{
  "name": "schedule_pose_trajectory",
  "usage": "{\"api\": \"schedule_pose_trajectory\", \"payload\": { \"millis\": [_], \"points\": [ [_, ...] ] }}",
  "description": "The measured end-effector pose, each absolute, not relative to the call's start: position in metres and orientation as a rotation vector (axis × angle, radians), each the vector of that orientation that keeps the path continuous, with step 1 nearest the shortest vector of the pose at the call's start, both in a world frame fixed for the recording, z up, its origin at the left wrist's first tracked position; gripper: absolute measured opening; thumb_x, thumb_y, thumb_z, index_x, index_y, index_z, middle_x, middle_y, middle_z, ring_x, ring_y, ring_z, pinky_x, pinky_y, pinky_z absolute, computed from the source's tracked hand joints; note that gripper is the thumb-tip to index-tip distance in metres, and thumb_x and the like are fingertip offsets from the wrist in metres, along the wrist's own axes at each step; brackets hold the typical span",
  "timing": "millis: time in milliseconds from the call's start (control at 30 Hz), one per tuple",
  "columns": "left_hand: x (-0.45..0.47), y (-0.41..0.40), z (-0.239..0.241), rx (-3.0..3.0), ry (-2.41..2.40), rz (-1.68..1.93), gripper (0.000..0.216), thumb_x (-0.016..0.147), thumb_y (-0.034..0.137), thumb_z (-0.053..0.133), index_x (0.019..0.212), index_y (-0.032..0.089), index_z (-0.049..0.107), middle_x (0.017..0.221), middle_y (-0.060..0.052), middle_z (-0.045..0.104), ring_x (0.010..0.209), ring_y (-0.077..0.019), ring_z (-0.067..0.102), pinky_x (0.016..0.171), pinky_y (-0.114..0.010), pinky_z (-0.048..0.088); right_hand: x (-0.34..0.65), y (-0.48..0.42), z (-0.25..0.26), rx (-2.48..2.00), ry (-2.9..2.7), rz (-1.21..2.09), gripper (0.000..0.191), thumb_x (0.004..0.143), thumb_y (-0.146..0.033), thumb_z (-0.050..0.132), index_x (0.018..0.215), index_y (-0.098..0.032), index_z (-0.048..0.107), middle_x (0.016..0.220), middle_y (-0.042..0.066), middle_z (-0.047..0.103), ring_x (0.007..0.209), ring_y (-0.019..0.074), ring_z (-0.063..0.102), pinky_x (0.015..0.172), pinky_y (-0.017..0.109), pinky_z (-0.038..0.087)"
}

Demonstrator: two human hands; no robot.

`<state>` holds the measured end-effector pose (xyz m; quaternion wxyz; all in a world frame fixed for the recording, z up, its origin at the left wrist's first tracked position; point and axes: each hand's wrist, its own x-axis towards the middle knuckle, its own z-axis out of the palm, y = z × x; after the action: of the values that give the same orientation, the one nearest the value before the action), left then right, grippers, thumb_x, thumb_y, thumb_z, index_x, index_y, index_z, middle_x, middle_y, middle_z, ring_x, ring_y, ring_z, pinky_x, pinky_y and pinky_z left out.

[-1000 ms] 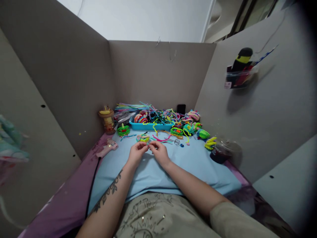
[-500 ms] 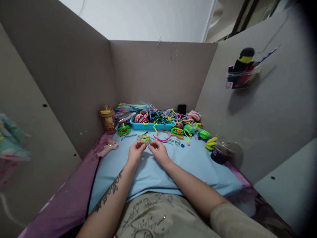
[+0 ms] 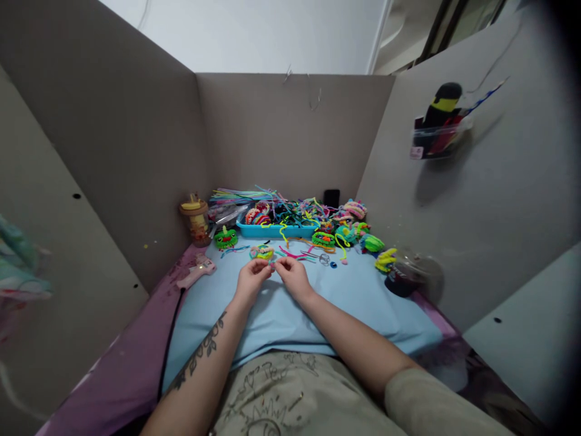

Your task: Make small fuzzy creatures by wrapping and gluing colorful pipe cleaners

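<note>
My left hand [image 3: 253, 278] is closed in a pinch on a small pink pipe cleaner piece [image 3: 272, 265], most of it hidden by the fingertips. From the other side my right hand [image 3: 294, 277] pinches the same piece, its fingertips almost touching the left ones. Just beyond the left fingers lies a multicoloured fuzzy pipe cleaner figure [image 3: 262, 251] on the blue cloth [image 3: 318, 321]. Loose pink pipe cleaner lengths [image 3: 293, 255] and a pair of scissors [image 3: 323, 259] rest past my right hand.
A blue tray [image 3: 276, 231] heaped with pipe cleaners stands at the back. Beside it sit a green fuzzy figure [image 3: 226, 238] and a lidded cup [image 3: 196, 221]. A pink glue gun [image 3: 197, 272] lies left; a dark container [image 3: 402, 283] stands right. Grey panels enclose the table.
My fingertips have come closer together around the small piece, the right hand's fingers now pinching tighter. The view has shifted slightly; other things stay in place.
</note>
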<state>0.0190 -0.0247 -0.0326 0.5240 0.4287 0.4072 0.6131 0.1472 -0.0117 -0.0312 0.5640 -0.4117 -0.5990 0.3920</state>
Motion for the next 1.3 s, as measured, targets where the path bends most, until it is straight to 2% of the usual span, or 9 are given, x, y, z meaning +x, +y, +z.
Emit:
{"api": "schedule_pose_trajectory", "payload": {
  "millis": [200,433,600,867,1033,1300],
  "points": [
    [0.018,-0.024,-0.034,1.119,1.015,1.493,0.032,0.058,0.036,0.076,0.077,0.013,0.062,0.067,-0.001,0.065,0.062,-0.0118,0.060,0.065,-0.026,0.049,0.149,-0.013,-0.029,-0.975,-1.462,0.880,0.018,0.073,-0.033,0.057,0.064,-0.017,0.058,0.060,-0.001,0.056,0.058,0.0131,0.048,0.058,0.025,0.039],
    [0.014,-0.020,-0.040,1.199,0.989,1.480,0.021,0.064,0.032,0.070,0.072,0.014,0.062,0.063,0.001,0.061,0.060,-0.0103,0.057,0.061,-0.022,0.047,0.155,-0.009,-0.029,-0.904,-1.596,1.004,0.017,0.071,-0.033,0.058,0.066,-0.017,0.057,0.057,-0.003,0.052,0.053,0.0107,0.044,0.053,0.023,0.036],
    [0.014,-0.021,-0.039,1.213,1.007,1.422,0.019,0.063,0.031,0.069,0.071,0.014,0.062,0.062,0.001,0.062,0.058,-0.0109,0.058,0.060,-0.023,0.047,0.160,-0.005,-0.031,-0.891,-1.646,1.025,0.015,0.071,-0.031,0.058,0.067,-0.016,0.059,0.060,-0.002,0.055,0.055,0.0103,0.046,0.054,0.023,0.036],
    [0.014,-0.022,-0.041,1.387,1.166,1.423,0.012,0.065,0.027,0.064,0.068,0.015,0.065,0.058,-0.001,0.063,0.056,-0.0140,0.058,0.057,-0.024,0.045,0.162,-0.004,-0.030,-0.903,-1.752,0.930,0.013,0.072,-0.026,0.056,0.066,-0.016,0.063,0.064,-0.001,0.060,0.061,0.0119,0.051,0.059,0.024,0.040],
    [0.014,-0.024,-0.044,1.620,1.322,1.443,0.009,0.068,0.024,0.062,0.070,0.018,0.069,0.062,-0.002,0.067,0.059,-0.0152,0.058,0.060,-0.025,0.043,0.164,-0.004,-0.031,-0.938,-1.806,0.847,0.013,0.071,-0.023,0.055,0.064,-0.016,0.064,0.063,-0.001,0.061,0.061,0.0122,0.051,0.060,0.024,0.040],
    [0.014,-0.028,-0.040,1.974,1.489,1.413,0.014,0.073,0.015,0.054,0.070,0.019,0.067,0.062,-0.002,0.065,0.058,-0.0145,0.056,0.063,-0.025,0.041,0.159,-0.003,-0.037,-1.005,-1.816,0.770,0.011,0.071,-0.022,0.057,0.067,-0.016,0.065,0.066,0.000,0.062,0.063,0.0126,0.053,0.061,0.024,0.040]
  ]
}}
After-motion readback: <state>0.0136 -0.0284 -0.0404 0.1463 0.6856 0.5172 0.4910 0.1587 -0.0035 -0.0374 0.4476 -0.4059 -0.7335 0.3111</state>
